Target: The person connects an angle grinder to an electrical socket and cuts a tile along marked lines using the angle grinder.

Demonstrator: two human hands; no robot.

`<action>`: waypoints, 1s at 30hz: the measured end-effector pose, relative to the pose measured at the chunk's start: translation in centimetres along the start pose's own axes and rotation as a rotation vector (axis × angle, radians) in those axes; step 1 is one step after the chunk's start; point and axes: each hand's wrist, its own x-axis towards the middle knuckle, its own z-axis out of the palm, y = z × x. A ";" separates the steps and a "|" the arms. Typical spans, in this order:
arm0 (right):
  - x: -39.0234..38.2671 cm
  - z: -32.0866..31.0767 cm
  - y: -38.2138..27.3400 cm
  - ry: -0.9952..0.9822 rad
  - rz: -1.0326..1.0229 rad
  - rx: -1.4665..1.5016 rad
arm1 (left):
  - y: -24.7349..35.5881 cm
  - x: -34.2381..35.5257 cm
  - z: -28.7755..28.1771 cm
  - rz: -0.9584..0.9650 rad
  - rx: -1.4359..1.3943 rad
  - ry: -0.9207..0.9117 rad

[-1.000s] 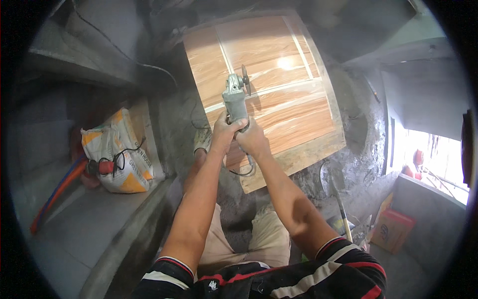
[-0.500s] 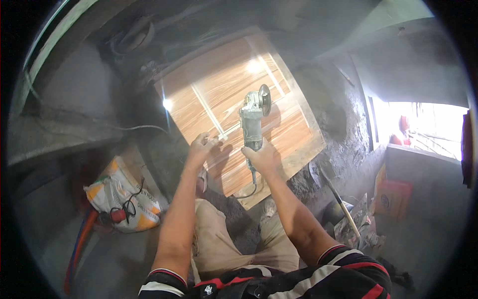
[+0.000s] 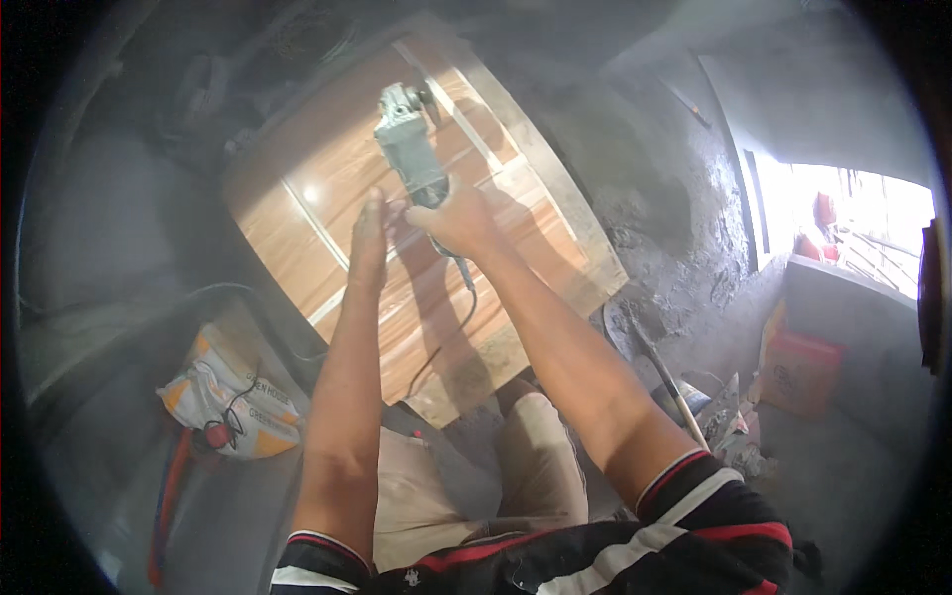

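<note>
My right hand (image 3: 458,216) is wrapped round the rear body of a grey angle grinder (image 3: 412,157). The grinder is held up over a wood-grain panel (image 3: 332,174), its disc toward the panel's far right side. A dark cord (image 3: 470,309) runs from its tail back toward me across the panel. Pale strips (image 3: 315,220) cross the panel's surface. Beside the grinder on the left, my left hand (image 3: 369,238) is raised over the panel, fingers stretched out and holding nothing. Whether the disc is turning, I cannot tell.
At the left lies a white and orange sack (image 3: 238,402) with a red plug-like piece and thin cable on it. A long handle (image 3: 676,392) leans on the right, near crumpled bags (image 3: 734,421). A red box (image 3: 803,372) stands beyond. Haze hangs over the far area.
The grinder and my right hand have moved forward and left over the panel. My left hand has moved forward and its fingers have straightened. The view has shifted, and the far area looks hazier.
</note>
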 end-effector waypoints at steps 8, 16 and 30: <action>-1.3 -4.7 -0.6 -0.158 0.030 0.035 | 0.1 -6.7 1.7 0.077 0.530 -0.022; -2.8 -6.0 -3.1 -0.158 0.050 0.006 | 1.6 -9.8 2.6 -0.045 0.291 -0.120; 11.0 -2.6 -2.8 -0.244 -0.151 -0.043 | 10.1 6.7 6.8 0.018 0.037 -0.151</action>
